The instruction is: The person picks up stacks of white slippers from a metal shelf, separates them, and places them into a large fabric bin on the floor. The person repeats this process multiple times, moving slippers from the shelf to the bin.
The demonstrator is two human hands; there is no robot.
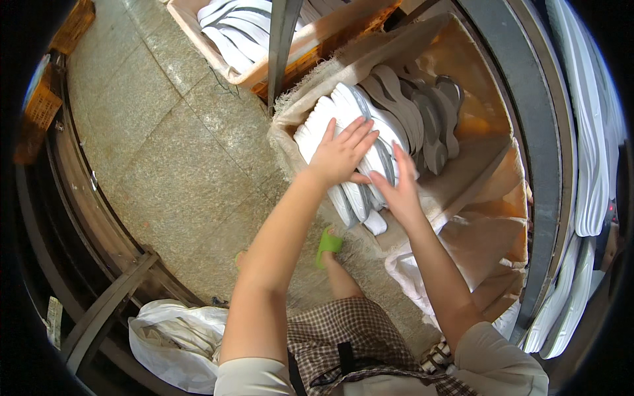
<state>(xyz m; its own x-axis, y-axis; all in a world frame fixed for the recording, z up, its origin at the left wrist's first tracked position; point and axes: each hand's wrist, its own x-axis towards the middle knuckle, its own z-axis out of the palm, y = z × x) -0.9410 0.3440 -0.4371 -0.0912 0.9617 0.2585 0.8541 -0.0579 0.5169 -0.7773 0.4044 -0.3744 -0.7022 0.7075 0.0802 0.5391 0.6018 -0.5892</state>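
Speckled grey stone-tile floor [152, 152]: spread across the left and centre of the head view. Pale-rimmed orange crate [228, 71]: stood at the top, loaded with long white pieces [231, 49]. Upright grey metal post [281, 53]: crossed in front of it. Large bin lined with beige cloth [285, 140]: stood right of centre, holding stacked white shoe soles with grey bands [323, 109] at its near left side, brownish-grey soles [393, 99] just beside, darker grey soles [429, 119] beyond. Left hand [343, 153]: lay palm down across the white soles, fingers spread, grasping nothing visible. Right hand [399, 185]: held at their right side, thumb and fingers apart, fingertips blurred; cannot tell whether gripping. Bright green slipper [329, 244]: worn on a foot below the bin. White plastic bag [168, 350]: slumped at lower left.
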